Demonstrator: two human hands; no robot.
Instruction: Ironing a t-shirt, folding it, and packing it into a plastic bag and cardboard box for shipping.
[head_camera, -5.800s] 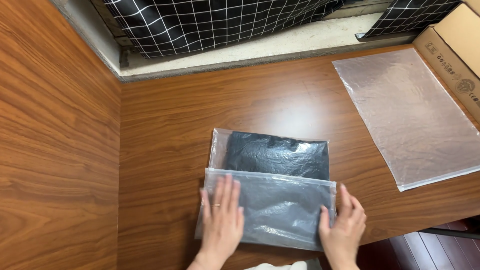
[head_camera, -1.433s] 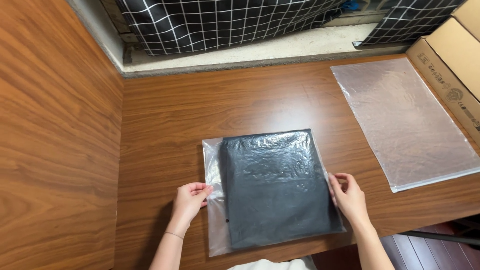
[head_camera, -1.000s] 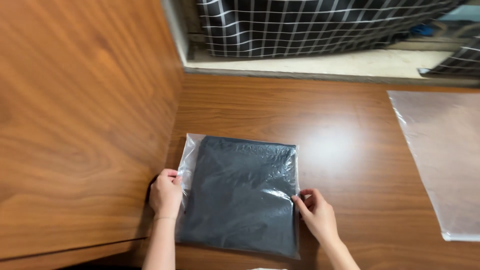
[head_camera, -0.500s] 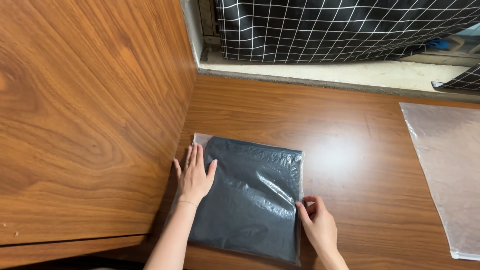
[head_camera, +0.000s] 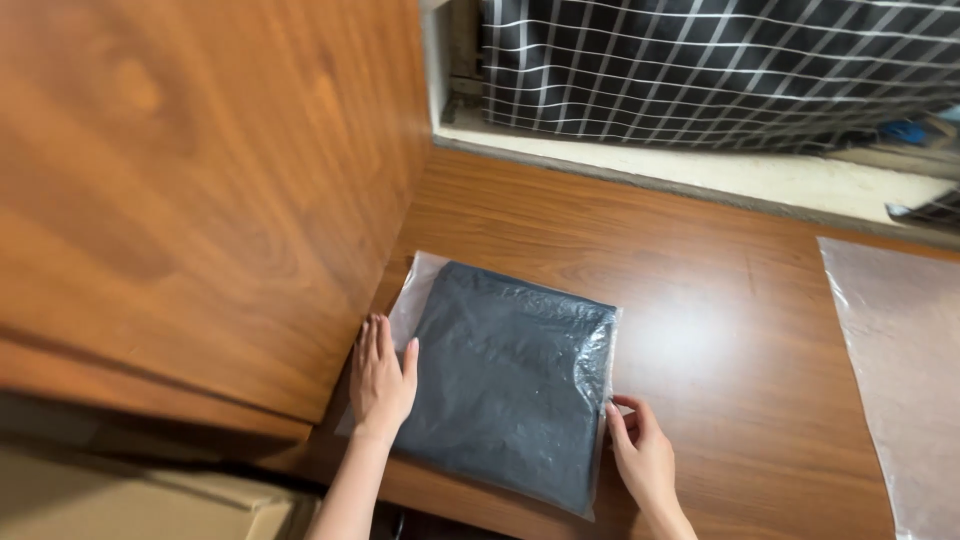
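On desk (head_camera: 700, 330), hands flank bagged garment (head_camera: 510, 375).

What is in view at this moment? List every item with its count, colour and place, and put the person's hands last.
bagged cloth: one, dark grey cloth folded inside a clear plastic bag, flat on the table near its front left corner.
empty bag: one, clear plastic, flat on the table at the right edge of view.
table: one, brown wood grain, fills the middle.
side panel: one, brown wood grain, upright along the table's left side.
curtain: one, black with a white grid, hanging behind the table.
ledge: one, pale, below the curtain.
cardboard box: one, tan, bottom left, below the panel.
left hand: one, flat on the bagged cloth's left edge.
right hand: one, fingers at the bagged cloth's right edge.
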